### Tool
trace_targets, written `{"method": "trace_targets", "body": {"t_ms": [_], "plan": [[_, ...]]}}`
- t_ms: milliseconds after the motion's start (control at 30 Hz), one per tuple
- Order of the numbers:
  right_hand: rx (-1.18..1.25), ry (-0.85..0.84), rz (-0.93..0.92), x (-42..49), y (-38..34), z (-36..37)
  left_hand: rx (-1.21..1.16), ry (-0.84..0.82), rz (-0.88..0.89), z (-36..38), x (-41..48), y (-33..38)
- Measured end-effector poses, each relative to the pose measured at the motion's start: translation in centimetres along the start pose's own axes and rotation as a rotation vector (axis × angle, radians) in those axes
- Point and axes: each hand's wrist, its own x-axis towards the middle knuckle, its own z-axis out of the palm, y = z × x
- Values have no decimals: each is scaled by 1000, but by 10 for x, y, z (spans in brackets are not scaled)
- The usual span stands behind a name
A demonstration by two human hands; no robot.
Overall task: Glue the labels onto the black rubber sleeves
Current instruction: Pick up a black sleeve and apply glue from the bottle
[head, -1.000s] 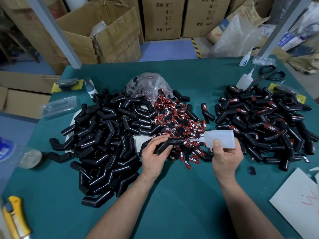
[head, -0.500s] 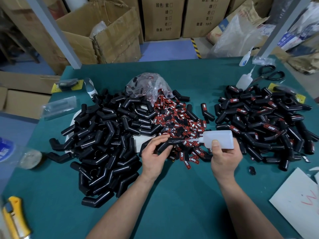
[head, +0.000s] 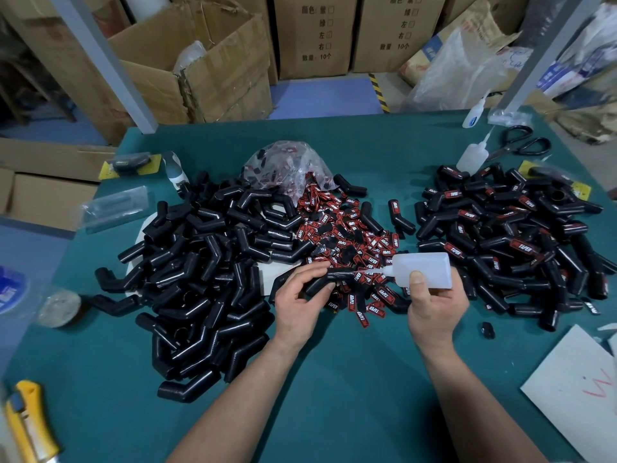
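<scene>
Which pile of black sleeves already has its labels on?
The right pile, near the scissors: its sleeves carry red labels. The left pile is plain black.

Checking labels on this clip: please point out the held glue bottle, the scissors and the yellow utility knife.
held glue bottle [head: 424, 269], head view, middle of its cloudy body
scissors [head: 505, 150], head view, where handles meet blades
utility knife [head: 30, 429], head view, yellow casing

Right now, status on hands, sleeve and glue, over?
Left hand grips a sleeve. Right hand grips the glue bottle, nozzle pointed at the sleeve. Loose labels underneath, nothing blocking.
</scene>
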Motion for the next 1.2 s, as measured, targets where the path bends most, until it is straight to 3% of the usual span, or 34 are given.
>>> {"method": "trace_targets", "body": {"t_ms": [1200], "plan": [[28, -10, -4, 2, 5, -1, -10, 9, -28, 1, 0, 3]]}}
